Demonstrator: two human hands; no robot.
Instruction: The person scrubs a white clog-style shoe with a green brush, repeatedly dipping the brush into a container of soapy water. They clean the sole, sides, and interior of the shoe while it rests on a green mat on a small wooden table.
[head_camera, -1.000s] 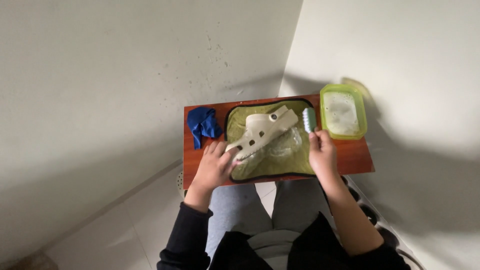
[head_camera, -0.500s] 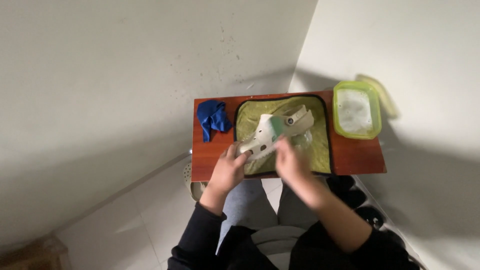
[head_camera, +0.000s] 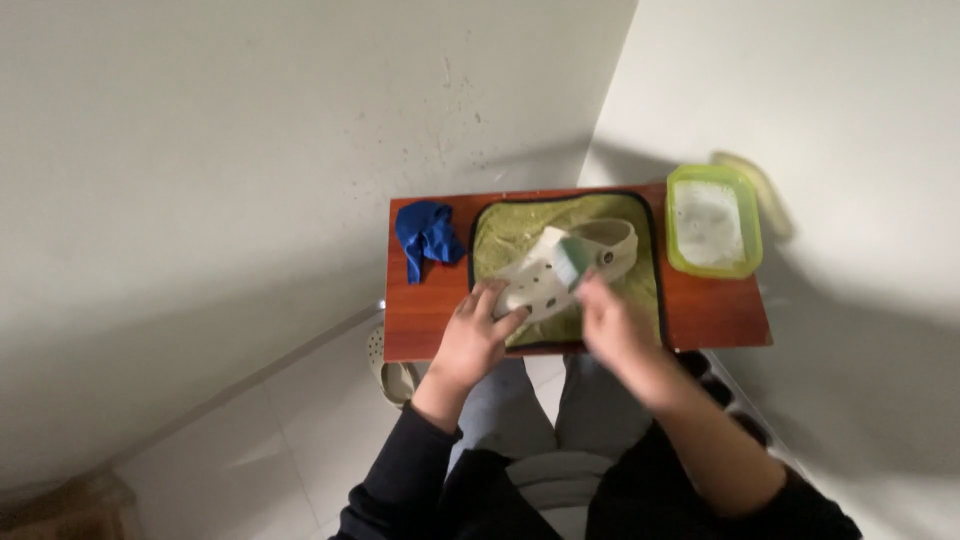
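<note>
On the green mat (head_camera: 520, 230) the left hand (head_camera: 476, 338) pins the white clog (head_camera: 560, 270) with fingers curled over its toe, while the right hand (head_camera: 612, 325) (blurred) seemingly grips a small brush (head_camera: 570, 262) mid-scrub, needing steady short strokes next.

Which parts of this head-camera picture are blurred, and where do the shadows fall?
Head view: the right hand is smeared by motion blur, while the left hand on the cream perforated clog is sharper. The green-rimmed plastic container and the red-brown wooden table cast soft shadows to the right, across the pale surface there. Light is dim and even, with no glare.
</note>
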